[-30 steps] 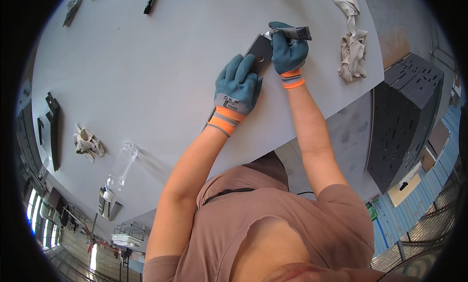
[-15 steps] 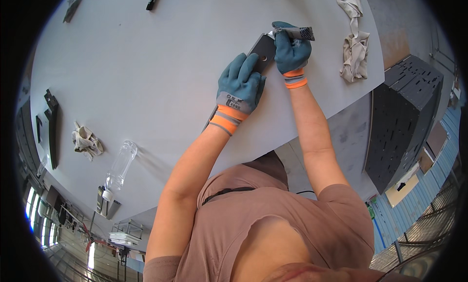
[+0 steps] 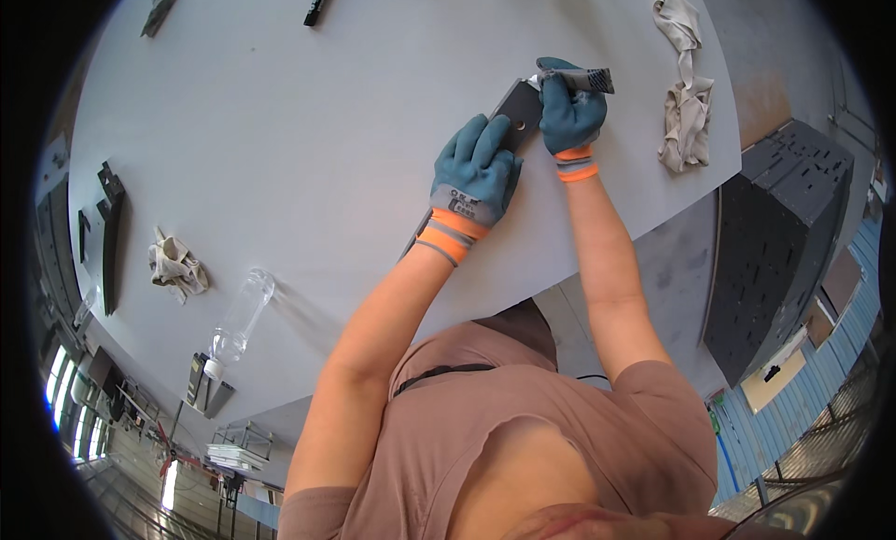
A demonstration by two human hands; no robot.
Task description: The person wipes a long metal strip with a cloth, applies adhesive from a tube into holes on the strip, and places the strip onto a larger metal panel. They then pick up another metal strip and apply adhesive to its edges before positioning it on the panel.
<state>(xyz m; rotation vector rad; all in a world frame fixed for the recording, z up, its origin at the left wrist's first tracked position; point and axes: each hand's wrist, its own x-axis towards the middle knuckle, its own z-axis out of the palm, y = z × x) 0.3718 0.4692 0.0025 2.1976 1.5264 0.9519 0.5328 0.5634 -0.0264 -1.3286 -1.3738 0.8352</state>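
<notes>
A long dark grey bar (image 3: 523,111) with a round hole near its far end lies slantwise on the white table. My left hand (image 3: 474,162), in a teal coated glove with an orange cuff, wraps over the bar's middle and covers much of it. In my right hand (image 3: 571,111), gloved alike, is a grey squeeze tube (image 3: 588,79) with a flattened end pointing right. The tube's pale tip is at the bar's far end; whether it touches cannot be made out. Fingers hide part of the tube.
Crumpled rags (image 3: 689,120) lie on the right of the table (image 3: 308,157), and another rag (image 3: 177,266) on the left. Beside that is a clear plastic bottle (image 3: 243,314). Black parts (image 3: 112,232) lie at the left edge. A dark slotted panel stack (image 3: 779,260) stands beyond the right edge.
The whole view has shifted slightly, so everything appears a little lower and further right. Both hands keep nearly the same hold, with the tube's tip still at the bar's far end.
</notes>
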